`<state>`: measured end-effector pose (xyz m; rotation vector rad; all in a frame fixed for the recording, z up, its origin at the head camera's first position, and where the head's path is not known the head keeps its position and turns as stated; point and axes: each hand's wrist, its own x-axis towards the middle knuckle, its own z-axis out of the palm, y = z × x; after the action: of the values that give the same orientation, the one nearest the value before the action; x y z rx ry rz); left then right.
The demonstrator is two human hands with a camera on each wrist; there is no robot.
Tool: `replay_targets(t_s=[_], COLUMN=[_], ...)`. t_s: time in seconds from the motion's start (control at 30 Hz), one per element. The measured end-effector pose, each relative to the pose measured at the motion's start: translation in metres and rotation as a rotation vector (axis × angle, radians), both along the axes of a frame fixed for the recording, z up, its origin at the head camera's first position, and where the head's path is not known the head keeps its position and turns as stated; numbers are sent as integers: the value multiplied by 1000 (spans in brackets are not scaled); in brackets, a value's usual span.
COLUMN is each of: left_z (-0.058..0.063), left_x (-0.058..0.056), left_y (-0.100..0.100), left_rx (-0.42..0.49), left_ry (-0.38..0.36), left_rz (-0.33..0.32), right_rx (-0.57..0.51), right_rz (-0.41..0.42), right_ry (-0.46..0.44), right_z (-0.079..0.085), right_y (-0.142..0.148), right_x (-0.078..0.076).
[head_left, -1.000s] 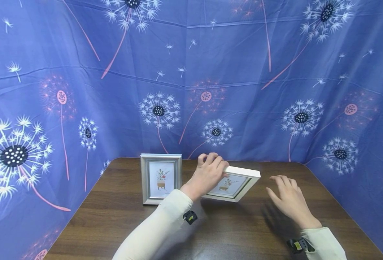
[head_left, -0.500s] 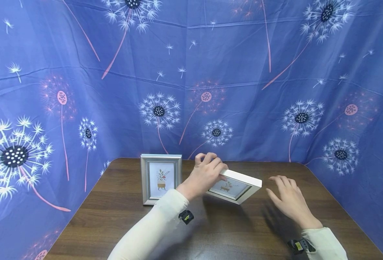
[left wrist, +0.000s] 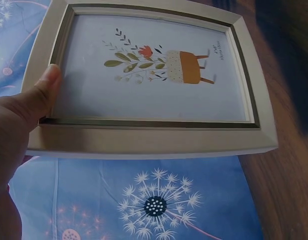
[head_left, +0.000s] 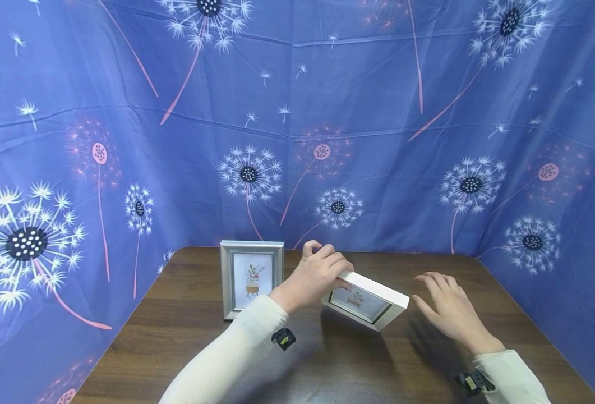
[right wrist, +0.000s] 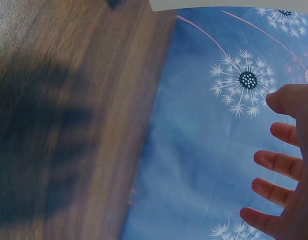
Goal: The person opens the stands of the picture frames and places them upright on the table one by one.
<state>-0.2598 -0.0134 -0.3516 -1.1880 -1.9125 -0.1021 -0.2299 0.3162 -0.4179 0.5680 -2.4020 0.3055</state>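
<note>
My left hand (head_left: 313, 278) grips a white picture frame (head_left: 360, 303) by its upper left corner. The frame tilts, its right end lower, above the table. In the left wrist view the thumb (left wrist: 44, 90) presses on the front of the frame (left wrist: 144, 135), whose picture shows a plant in an orange and white pot; the other fingers are mostly hidden. To the right of the frame, my right hand (head_left: 451, 311) hovers with fingers spread and holds nothing. The right wrist view shows that hand (right wrist: 286, 172) apart from the white frame edge (right wrist: 233, 5) at the top.
A silver picture frame (head_left: 252, 279) stands upright on the brown wooden table (head_left: 176, 314), left of the white one, partly behind my left wrist. Blue cloth (head_left: 378, 112) printed with dandelions hangs behind the table and along both sides.
The left hand shifts slightly left, and the white frame's right end sinks lower as it tilts more. The right hand stays nearly in place, and the silver frame stands where it was.
</note>
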Motion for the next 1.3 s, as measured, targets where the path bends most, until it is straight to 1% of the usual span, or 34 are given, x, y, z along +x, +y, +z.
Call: replay_targets(t_s=[0.1, 0.43, 0.6, 0.7, 0.83, 1.07, 1.3], left_z=[1, 3, 1, 1, 0, -2, -7], left_x=[0, -2, -5, -6, -5, -2, -2], left_y=[-1, -8, -10, -12, -13, -16, -19], left_rx=[1, 40, 63, 82, 101, 140, 175], left_ry=[-7, -11, 23, 47, 56, 11, 2], left_rz=[-24, -137, -186, -217, -246, -298, -344], right_rx=[12, 45, 55, 61, 67, 68, 74], right_rz=[13, 60, 81, 77, 72, 93, 114], right_ry=[6, 30, 35, 35, 30, 48, 45], right_z=[0, -1, -4, -4, -4, -2, 1], right_y=[0, 3, 3, 3, 3, 1, -4], right_x=[0, -2, -3, -4, -4, -5, -4])
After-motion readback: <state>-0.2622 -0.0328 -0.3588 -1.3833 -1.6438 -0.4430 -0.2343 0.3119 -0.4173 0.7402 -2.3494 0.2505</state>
